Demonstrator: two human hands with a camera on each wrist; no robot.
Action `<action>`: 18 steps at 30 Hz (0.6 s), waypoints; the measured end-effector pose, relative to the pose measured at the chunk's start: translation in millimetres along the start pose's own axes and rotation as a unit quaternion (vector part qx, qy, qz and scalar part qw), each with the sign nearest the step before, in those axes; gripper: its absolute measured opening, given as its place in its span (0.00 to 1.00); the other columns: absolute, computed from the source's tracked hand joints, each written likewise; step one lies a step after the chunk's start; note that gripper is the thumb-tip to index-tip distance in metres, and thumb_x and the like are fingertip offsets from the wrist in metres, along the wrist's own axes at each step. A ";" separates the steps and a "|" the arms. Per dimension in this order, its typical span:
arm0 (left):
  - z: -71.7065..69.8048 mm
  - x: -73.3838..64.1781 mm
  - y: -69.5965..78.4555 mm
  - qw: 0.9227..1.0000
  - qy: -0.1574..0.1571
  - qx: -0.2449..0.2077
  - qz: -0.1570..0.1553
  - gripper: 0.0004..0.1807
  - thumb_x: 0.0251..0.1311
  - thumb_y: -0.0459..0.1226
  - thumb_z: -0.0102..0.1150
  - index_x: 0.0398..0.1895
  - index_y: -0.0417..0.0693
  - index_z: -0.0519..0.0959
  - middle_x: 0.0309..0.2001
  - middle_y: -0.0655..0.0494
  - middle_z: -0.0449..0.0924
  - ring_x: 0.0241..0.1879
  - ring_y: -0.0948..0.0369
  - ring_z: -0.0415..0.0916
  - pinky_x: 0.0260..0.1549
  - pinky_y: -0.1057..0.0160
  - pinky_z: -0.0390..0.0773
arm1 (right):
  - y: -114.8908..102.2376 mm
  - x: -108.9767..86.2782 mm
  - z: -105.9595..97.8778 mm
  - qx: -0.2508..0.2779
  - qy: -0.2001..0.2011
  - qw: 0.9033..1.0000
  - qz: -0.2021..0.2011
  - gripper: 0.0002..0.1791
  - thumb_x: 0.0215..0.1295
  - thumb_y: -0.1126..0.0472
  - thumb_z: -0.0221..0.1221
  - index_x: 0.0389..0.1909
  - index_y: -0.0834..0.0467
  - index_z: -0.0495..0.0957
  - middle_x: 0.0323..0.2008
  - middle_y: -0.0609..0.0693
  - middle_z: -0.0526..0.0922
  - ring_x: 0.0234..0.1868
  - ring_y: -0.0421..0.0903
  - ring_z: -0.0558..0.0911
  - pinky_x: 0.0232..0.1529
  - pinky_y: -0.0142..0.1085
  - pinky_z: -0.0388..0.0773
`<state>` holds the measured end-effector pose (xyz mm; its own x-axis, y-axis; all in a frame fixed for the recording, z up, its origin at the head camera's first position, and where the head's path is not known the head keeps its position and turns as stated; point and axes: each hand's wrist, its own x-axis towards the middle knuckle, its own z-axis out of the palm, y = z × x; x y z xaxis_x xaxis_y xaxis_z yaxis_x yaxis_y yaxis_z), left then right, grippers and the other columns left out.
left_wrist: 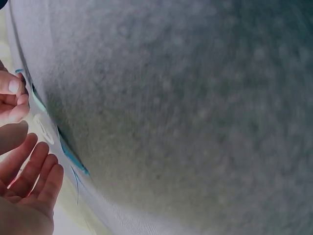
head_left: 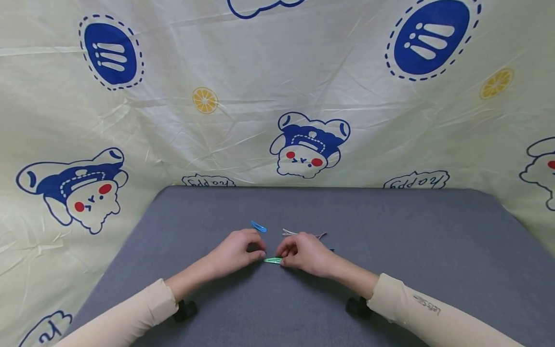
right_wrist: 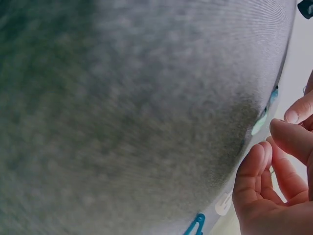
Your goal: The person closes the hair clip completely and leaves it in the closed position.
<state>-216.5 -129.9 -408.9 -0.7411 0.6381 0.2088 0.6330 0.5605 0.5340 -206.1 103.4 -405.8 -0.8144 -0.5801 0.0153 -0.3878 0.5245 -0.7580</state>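
Note:
A green snap hair clip (head_left: 273, 260) lies on the grey table between the two hands. My left hand (head_left: 239, 248) is at its left end, thumb tip close to it. At the right end is my right hand (head_left: 310, 253), its thumb tip overlapping the clip in the head view. Loosely bent fingers (left_wrist: 39, 171) of the left hand stand apart with nothing between them. In the right wrist view, the right hand's fingers (right_wrist: 254, 171) curve loosely, with the green clip (right_wrist: 260, 123) just beyond the thumb tip.
A blue snap clip (head_left: 258, 226) lies behind the left hand. Behind the right hand are a pale clip (head_left: 288, 232) and a purplish one (head_left: 322, 235), partly hidden. A small dark tip (head_left: 332, 250) shows beside the right wrist. A patterned cloth (head_left: 243, 149) hangs behind the table.

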 end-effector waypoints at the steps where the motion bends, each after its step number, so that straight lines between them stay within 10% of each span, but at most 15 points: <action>1: -1.4 -0.1 0.1 1.000 0.004 -0.001 -0.003 0.03 0.59 0.33 0.68 0.35 0.47 0.84 0.34 0.65 0.77 0.38 0.62 0.75 0.41 0.60 0.76 | -0.9 -0.2 -0.7 0.002 0.002 1.000 -0.001 0.06 0.59 0.69 0.66 0.37 0.59 0.84 0.26 0.42 0.80 0.28 0.42 0.77 0.29 0.32 0.74; 18: -19.3 -1.0 -4.9 0.997 0.051 -0.036 -0.056 0.05 0.60 0.34 0.67 0.38 0.45 0.85 0.37 0.65 0.78 0.42 0.63 0.78 0.46 0.55 0.79 | -4.0 3.7 -10.3 0.033 0.042 0.998 -0.012 0.08 0.64 0.63 0.64 0.43 0.60 0.84 0.33 0.44 0.82 0.34 0.43 0.78 0.34 0.36 0.77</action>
<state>-223.2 -143.4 -396.0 -0.8269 0.5154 0.2251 0.5307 0.5826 0.6155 -212.1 105.6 -396.0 -0.8398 -0.5359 0.0865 -0.3804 0.4673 -0.7981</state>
